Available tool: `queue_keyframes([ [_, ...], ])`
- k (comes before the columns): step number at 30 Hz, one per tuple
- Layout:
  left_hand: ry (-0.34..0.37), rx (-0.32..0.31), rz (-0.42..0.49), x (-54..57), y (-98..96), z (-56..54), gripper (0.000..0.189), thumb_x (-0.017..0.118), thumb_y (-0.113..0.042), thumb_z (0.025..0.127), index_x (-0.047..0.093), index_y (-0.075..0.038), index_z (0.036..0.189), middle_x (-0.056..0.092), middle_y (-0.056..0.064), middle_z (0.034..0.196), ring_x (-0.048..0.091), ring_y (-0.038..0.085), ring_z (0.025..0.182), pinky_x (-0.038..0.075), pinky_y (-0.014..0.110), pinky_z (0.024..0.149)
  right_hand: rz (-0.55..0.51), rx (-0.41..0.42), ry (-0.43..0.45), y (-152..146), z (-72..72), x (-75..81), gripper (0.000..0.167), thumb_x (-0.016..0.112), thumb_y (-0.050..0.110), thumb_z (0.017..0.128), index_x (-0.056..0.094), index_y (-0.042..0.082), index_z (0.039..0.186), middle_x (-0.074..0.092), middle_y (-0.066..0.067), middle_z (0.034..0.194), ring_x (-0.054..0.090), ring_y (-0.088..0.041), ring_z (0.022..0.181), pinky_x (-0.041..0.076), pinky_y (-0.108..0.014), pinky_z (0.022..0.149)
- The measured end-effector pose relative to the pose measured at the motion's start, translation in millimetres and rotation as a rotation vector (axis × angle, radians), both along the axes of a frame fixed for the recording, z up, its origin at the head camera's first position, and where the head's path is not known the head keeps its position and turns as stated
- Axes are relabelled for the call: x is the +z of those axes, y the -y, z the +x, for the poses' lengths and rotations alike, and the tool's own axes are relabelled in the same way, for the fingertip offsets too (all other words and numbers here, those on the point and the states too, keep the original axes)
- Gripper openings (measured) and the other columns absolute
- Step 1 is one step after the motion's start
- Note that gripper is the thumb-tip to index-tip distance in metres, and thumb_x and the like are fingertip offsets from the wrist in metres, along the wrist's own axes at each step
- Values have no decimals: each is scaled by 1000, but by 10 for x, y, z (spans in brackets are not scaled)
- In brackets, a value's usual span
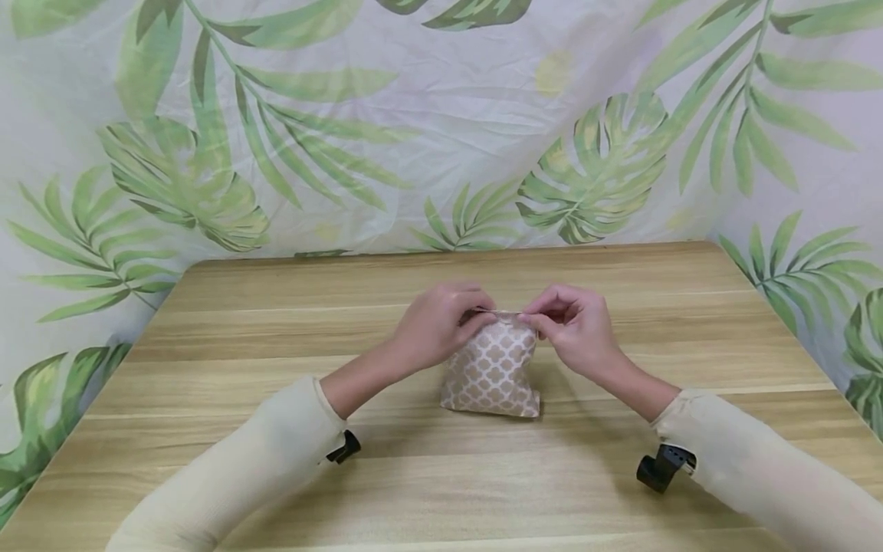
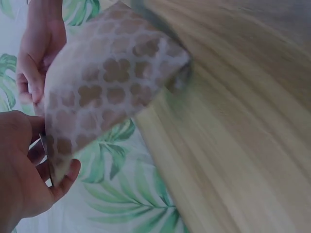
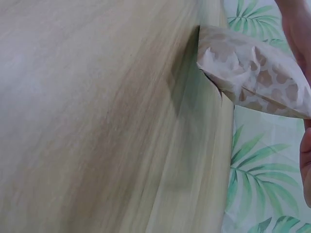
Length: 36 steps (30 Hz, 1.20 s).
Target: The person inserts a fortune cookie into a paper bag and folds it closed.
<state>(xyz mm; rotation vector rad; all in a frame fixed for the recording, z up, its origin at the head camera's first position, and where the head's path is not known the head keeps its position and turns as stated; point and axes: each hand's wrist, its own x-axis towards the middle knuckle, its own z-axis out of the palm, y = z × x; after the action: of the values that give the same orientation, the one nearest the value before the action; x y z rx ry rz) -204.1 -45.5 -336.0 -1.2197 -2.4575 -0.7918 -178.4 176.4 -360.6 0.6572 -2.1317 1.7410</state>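
A small tan paper bag (image 1: pixel 491 372) with a white lattice pattern stands upright on the wooden table, its bottom wider than its top. My left hand (image 1: pixel 444 322) pinches the left end of the bag's top edge between thumb and fingers. At the other end of that edge, my right hand (image 1: pixel 576 326) pinches the paper with thumb and forefinger. The left wrist view shows the patterned side of the bag (image 2: pixel 112 73) bulging out. In the right wrist view the bag's side (image 3: pixel 252 73) looks creased and folded. What the bag contains is hidden.
The wooden table (image 1: pixel 276 322) spreads around the bag on all sides. Behind and beside it hangs a pale cloth (image 1: pixel 448 138) printed with green leaves. Small black cameras (image 1: pixel 662 466) sit under both cream sleeves (image 1: pixel 255 452), near the tabletop.
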Motion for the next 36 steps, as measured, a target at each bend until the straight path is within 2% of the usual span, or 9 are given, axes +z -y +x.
queue_keyframes([
  [4, 5, -14, 43, -53, 118, 8, 6, 76, -8, 94, 76, -3, 91, 73, 5, 89, 69, 16, 79, 58, 27, 72, -5, -5, 28, -23, 28, 12, 13, 76, -20, 81, 72, -8, 77, 73, -5, 71, 59, -10, 52, 49, -19, 49],
  [9, 17, -64, 89, -77, 193, 0, 5, 75, -5, 94, 75, -2, 92, 71, 7, 88, 68, 17, 78, 58, 26, 72, 3, 1, 45, -17, 29, 6, 11, 77, -18, 81, 72, -9, 78, 73, -14, 72, 60, -14, 51, 50, -19, 49],
  [15, 117, -79, 108, -95, 318, -28, 5, 75, 3, 91, 74, -1, 90, 66, 5, 83, 60, 13, 74, 56, 30, 66, -1, 8, 110, -27, 13, -43, 9, 76, -16, 84, 72, -10, 80, 74, -17, 75, 62, -13, 52, 54, -23, 50],
  [20, 198, -79, 110, -126, 404, -58, 9, 73, 8, 91, 77, 1, 95, 70, 9, 87, 65, 16, 79, 58, 30, 72, 33, 40, 193, -44, -33, -90, 6, 75, -14, 86, 70, -12, 84, 75, -17, 77, 64, -15, 53, 57, -28, 52],
  [26, 358, -60, 136, -157, 487, -104, 12, 71, 9, 92, 77, 4, 101, 75, 14, 96, 71, 20, 84, 60, 28, 76, 84, 103, 342, -64, -130, -102, 5, 74, -11, 89, 70, -8, 87, 74, -16, 79, 66, -19, 58, 60, -33, 56],
  [31, 433, -27, 127, -208, 509, -176, 11, 72, 8, 91, 78, 6, 100, 77, 16, 95, 73, 22, 83, 61, 28, 75, 130, 142, 426, -58, -207, -106, 5, 71, -11, 90, 69, -11, 94, 75, -21, 85, 68, -18, 63, 62, -36, 60],
  [36, 496, -12, 109, -277, 521, -285, 12, 72, 7, 92, 79, 5, 101, 77, 16, 99, 74, 22, 87, 60, 27, 76, 146, 125, 510, -43, -302, -149, 12, 72, -10, 90, 71, -15, 101, 75, -14, 85, 67, -15, 63, 62, -33, 61],
])
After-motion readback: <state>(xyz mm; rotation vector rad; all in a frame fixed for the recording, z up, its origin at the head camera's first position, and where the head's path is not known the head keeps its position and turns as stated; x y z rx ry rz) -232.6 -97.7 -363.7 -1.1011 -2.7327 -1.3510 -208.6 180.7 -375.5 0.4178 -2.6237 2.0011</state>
